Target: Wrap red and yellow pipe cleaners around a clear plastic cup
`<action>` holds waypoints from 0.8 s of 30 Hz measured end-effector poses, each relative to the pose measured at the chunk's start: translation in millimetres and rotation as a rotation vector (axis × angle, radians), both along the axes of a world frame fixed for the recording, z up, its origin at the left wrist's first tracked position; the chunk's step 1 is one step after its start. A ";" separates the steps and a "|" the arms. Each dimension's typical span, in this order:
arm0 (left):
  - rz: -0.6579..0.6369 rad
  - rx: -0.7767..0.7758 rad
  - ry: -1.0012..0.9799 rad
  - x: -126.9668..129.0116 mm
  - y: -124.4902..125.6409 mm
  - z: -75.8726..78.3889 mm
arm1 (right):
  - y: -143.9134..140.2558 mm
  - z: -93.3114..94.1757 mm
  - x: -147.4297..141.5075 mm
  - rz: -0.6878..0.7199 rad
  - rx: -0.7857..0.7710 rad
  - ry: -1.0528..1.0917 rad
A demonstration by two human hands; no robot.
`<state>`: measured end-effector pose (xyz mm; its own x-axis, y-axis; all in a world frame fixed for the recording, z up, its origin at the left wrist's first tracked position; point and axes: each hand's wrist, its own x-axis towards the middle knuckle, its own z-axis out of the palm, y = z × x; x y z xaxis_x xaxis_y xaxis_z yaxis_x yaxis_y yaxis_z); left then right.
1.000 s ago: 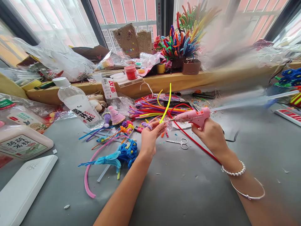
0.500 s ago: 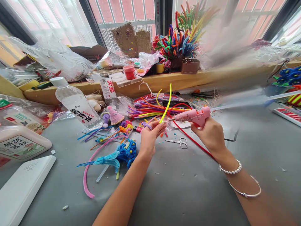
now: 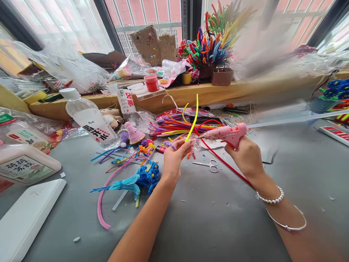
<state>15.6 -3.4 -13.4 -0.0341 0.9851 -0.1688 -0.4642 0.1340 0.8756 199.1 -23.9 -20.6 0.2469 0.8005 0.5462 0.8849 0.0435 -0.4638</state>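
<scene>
Left hand (image 3: 174,160) pinches the yellow pipe cleaner (image 3: 193,123) upright, mid-table; right hand (image 3: 245,156) is clenched round the pink glue gun (image 3: 226,134), nozzle almost at those fingertips (image 3: 188,145); hot glue could easily scorch them.

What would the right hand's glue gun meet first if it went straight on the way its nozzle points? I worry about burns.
Probably the left hand, at its fingertips holding the yellow stem; the glue gun in the right hand points there. Depth is unclear.

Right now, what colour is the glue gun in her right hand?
Pink, clearest in the head view: glue gun, right hand.
</scene>
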 end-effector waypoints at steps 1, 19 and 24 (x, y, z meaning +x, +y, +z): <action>0.002 -0.002 0.001 -0.1 -0.1 0.1 | -0.1 0.1 -0.1 0.001 0.001 0.002; 0.020 0.017 0.004 -1.4 1.2 -0.1 | 1.7 -1.2 2.8 0.011 -0.004 -0.005; 0.018 0.027 -0.005 -1.8 1.8 -1.2 | 2.3 -2.2 3.4 0.018 0.015 -0.013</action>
